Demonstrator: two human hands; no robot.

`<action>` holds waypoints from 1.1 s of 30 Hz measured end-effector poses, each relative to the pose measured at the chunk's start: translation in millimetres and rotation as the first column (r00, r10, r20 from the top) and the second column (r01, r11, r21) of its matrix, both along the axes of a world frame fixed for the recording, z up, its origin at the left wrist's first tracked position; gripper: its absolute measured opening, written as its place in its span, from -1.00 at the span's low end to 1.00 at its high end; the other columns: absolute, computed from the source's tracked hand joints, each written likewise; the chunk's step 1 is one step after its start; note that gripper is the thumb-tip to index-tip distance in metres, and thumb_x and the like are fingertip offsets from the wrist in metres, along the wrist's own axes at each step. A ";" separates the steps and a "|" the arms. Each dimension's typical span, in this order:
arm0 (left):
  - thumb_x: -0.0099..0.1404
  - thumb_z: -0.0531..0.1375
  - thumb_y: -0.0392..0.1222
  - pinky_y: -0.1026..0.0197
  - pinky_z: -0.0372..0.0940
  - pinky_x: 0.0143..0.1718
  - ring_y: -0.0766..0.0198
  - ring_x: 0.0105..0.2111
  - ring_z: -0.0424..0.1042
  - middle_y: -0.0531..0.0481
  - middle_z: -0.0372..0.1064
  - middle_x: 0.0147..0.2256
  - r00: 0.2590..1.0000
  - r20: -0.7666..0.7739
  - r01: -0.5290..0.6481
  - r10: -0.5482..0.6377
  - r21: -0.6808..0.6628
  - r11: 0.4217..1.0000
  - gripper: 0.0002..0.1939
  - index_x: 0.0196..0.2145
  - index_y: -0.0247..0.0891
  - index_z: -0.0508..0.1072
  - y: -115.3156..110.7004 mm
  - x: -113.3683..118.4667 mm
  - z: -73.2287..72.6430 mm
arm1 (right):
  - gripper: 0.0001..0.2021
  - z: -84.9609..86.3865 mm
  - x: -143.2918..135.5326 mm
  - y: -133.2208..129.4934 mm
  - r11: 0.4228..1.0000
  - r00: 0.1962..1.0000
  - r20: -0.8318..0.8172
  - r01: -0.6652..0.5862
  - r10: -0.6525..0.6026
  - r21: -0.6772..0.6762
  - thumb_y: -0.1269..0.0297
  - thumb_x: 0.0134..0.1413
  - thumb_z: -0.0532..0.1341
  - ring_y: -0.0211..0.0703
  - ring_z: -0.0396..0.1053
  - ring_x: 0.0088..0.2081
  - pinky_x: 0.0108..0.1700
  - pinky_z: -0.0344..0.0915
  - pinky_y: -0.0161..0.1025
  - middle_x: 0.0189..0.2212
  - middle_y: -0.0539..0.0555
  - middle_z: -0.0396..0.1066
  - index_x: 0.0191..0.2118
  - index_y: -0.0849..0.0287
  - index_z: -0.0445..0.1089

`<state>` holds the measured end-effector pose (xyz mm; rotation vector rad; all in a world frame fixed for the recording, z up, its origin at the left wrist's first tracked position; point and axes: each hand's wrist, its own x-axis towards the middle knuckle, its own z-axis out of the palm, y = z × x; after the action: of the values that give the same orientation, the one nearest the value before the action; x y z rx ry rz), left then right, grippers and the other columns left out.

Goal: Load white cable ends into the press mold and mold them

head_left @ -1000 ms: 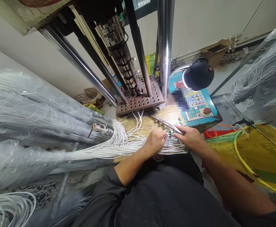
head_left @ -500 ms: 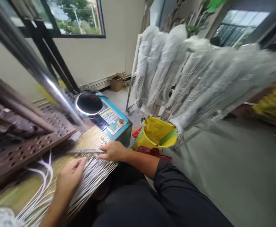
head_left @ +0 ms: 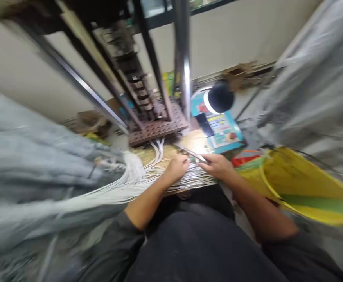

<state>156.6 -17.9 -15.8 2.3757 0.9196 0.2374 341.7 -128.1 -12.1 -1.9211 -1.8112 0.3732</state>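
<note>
My right hand (head_left: 218, 167) is closed around a pair of long metal tweezers (head_left: 191, 152), whose tips point left toward the machine. Beside it, my left hand (head_left: 177, 168) has its fingers pinched together close to the tweezers; what lies between them is too blurred to make out. Many thin white cables (head_left: 199, 179) lie side by side on the worktop under both hands, some with small green parts at their ends. The cables run off to the left in a thick bundle (head_left: 133, 168). A few bent white cable ends (head_left: 158, 150) reach the machine's perforated plate.
A press-like machine with a perforated metal base plate (head_left: 159, 129) and upright rods stands ahead. Right of it are a teal control box (head_left: 227, 133), a phone (head_left: 204, 124) and a lit black lamp (head_left: 221, 97). A yellow bucket (head_left: 306, 184) stands right; plastic-wrapped bundles (head_left: 27, 149) hang left.
My view has swung left, bringing the machine to the middle and the cable bundle into sight. Both hands stay close together over the cables, the tweezers still in my right hand.
</note>
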 end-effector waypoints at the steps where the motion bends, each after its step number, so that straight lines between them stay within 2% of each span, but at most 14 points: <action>1: 0.36 0.13 -0.26 0.26 0.22 -0.23 0.26 -0.30 0.39 -0.04 0.48 -0.35 0.999 0.048 0.009 -0.009 -0.006 1.000 -0.80 -0.42 -0.28 0.46 5.6 -2.3 -6.8 | -0.68 -9.6 3.1 8.1 1.000 1.000 -0.008 -0.021 0.021 0.015 0.04 0.23 0.16 -0.12 0.49 -0.30 -0.24 0.29 -0.28 -0.31 0.11 0.60 -0.18 0.12 0.57; 3: 0.42 0.13 -0.16 0.26 0.20 -0.29 0.27 -0.35 0.37 -0.01 0.46 -0.38 0.995 0.098 -0.001 0.003 -0.014 1.000 -0.76 -0.39 -0.27 0.47 11.5 -8.8 -16.5 | -0.64 -23.6 6.9 17.2 1.000 1.000 -0.010 -0.008 0.008 0.015 -0.02 0.21 0.17 -0.08 0.49 -0.32 -0.25 0.29 -0.24 -0.31 0.10 0.60 -0.10 0.09 0.57; 5: 0.43 0.14 -0.12 0.25 0.18 -0.33 0.28 -0.39 0.34 0.01 0.43 -0.42 0.993 0.117 0.009 -0.008 -0.015 1.000 -0.72 -0.41 -0.26 0.47 9.7 -14.4 -19.5 | -0.61 -28.6 7.9 16.5 1.000 1.000 0.005 0.017 -0.017 0.011 -0.04 0.19 0.18 -0.06 0.50 -0.31 -0.27 0.28 -0.22 -0.29 0.09 0.61 -0.04 0.06 0.56; 13: 0.41 0.14 -0.22 0.22 0.23 -0.29 0.25 -0.37 0.35 -0.01 0.43 -0.40 0.997 0.077 0.020 -0.022 0.034 0.999 -0.75 -0.44 -0.25 0.49 7.7 -11.2 -17.7 | -0.61 -26.8 8.4 12.4 1.000 1.000 0.014 0.020 -0.020 -0.003 -0.07 0.23 0.15 -0.05 0.50 -0.32 -0.25 0.28 -0.21 -0.34 0.09 0.59 -0.05 0.05 0.55; 20: 0.38 0.11 -0.30 0.17 0.33 -0.12 0.18 -0.24 0.43 -0.05 0.50 -0.30 0.994 0.085 0.066 -0.069 0.040 0.997 -0.76 -0.28 -0.25 0.60 9.8 -8.7 -18.9 | -0.60 -28.9 8.9 12.4 0.999 0.999 0.004 0.032 -0.032 -0.005 -0.07 0.20 0.16 -0.04 0.49 -0.36 -0.29 0.27 -0.19 -0.35 0.10 0.59 -0.06 0.07 0.56; 26: 0.37 0.10 -0.31 0.19 0.32 -0.16 0.20 -0.27 0.41 -0.04 0.47 -0.33 0.996 0.083 0.043 -0.044 0.011 0.999 -0.75 -0.31 -0.24 0.59 9.6 -8.4 -17.9 | -0.57 -30.6 9.3 12.7 0.999 0.999 -0.004 0.045 -0.045 0.007 -0.08 0.18 0.17 0.00 0.53 -0.30 -0.27 0.30 -0.20 -0.29 0.13 0.61 -0.03 0.08 0.57; 33: 0.37 0.10 -0.33 0.22 0.27 -0.19 0.22 -0.28 0.40 -0.03 0.46 -0.35 0.992 0.124 -0.009 0.011 -0.013 1.000 -0.76 -0.40 -0.25 0.53 13.8 -8.9 -26.3 | -0.56 -34.2 11.1 11.8 0.999 0.999 0.028 0.034 -0.035 0.036 -0.09 0.20 0.19 -0.07 0.49 -0.37 -0.31 0.25 -0.22 -0.37 0.11 0.59 -0.04 0.12 0.56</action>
<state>147.8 -4.1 -42.1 2.3172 0.8721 0.3781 352.8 -116.3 -46.3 -1.9400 -1.7880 0.3013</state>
